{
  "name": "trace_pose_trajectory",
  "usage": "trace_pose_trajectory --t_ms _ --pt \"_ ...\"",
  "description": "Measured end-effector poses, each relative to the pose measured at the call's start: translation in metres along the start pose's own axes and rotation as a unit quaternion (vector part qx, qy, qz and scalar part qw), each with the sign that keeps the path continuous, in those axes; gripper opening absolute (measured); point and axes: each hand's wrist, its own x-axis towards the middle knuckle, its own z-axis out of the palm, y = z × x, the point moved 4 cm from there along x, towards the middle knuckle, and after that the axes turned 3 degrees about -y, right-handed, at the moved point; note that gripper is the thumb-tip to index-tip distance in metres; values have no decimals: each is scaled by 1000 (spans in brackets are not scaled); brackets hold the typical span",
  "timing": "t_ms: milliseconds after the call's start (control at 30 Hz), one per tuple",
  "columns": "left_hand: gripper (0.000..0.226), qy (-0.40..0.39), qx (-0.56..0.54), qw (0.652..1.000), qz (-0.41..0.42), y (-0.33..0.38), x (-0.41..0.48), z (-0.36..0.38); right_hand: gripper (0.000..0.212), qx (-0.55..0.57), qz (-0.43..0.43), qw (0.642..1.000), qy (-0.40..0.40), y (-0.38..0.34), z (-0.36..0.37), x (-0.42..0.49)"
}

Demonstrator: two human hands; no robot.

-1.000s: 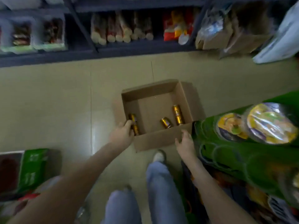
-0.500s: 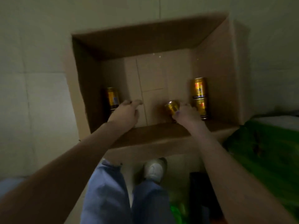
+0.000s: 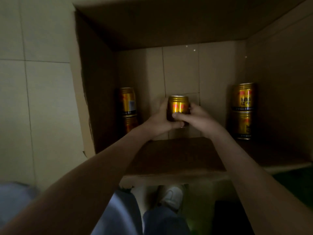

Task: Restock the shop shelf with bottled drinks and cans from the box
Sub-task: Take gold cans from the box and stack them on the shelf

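An open cardboard box (image 3: 169,31) fills most of the view, seen from above. In its middle a gold can (image 3: 177,105) is held between both hands: my left hand (image 3: 159,122) wraps its left side and my right hand (image 3: 197,116) grips its right side, thumb across the front. Two more gold cans lie end to end along the box's left wall (image 3: 127,100) and two along its right wall (image 3: 243,97).
Pale floor tiles (image 3: 33,99) lie to the left of the box. Below the box's near wall are my blue-trousered legs (image 3: 122,216) and a white shoe (image 3: 172,196). A dark green package (image 3: 298,180) sits at the lower right.
The view has come much closer to the box. My right hand picked up the middle can, and my left hand moved across from the left to join it on the can.
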Motion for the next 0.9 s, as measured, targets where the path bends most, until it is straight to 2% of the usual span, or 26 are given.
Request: trace_pose_trajectory --t_ms 67,133,167,200,233,300,333,367,467,600,733,900 --pt "108 8 -42 999 11 1 6 -9 56 106 -1 993 -44 -7 9 -2" --pt "101 26 -63 998 -1 3 10 -17 69 122 9 991 -52 -14 8 -1" --pt "97 32 -79 996 -17 2 14 -19 70 114 11 993 -23 -15 1 1" --pt "92 31 -93 994 -39 0 17 -20 63 105 8 994 41 -15 -11 3" --pt "87 28 -101 993 -57 -2 20 -19 55 67 6 988 142 -13 -29 4" --pt "86 25 -108 990 -81 -5 23 -18 62 -98 23 928 359 -6 -70 -2" --pt "88 26 -117 989 -90 -7 26 -18 71 -161 47 891 421 -1 -87 -6" --pt "89 29 -126 987 -92 -10 30 -18 82 -195 85 868 449 7 -98 -5" --pt "75 27 -153 983 -96 -11 33 -17 101 -224 154 856 440 24 -112 2" --pt "56 39 -161 982 -92 -8 35 -17 92 -267 149 835 457 20 -109 11" --pt "55 51 -170 981 -84 -3 36 -18 92 -241 131 862 427 12 -101 22" --pt "72 40 -183 979 -78 10 14 -25 82 -183 47 917 350 -16 -65 17"
